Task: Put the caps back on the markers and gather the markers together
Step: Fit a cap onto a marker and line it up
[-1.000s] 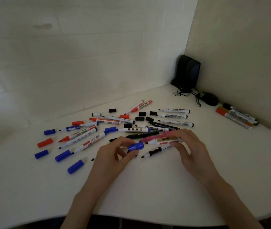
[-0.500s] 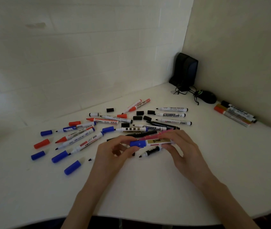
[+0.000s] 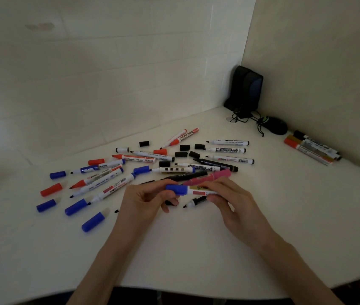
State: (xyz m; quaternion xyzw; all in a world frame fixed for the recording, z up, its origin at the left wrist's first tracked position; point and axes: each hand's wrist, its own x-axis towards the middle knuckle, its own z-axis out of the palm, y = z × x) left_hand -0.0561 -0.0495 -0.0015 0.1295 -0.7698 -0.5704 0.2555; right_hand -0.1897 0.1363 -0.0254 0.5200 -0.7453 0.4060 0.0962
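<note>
We see the left hand pinching a blue cap, seemingly seated, onto a marker the right hand grips; most other markers lie uncapped.

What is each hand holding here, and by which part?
The left hand pinches the blue cap fitted on the end of a white marker; the right hand grips that marker by its barrel.

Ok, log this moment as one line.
step: capping | left hand: pinches blue cap | right hand: grips marker | cap: on marker
</note>
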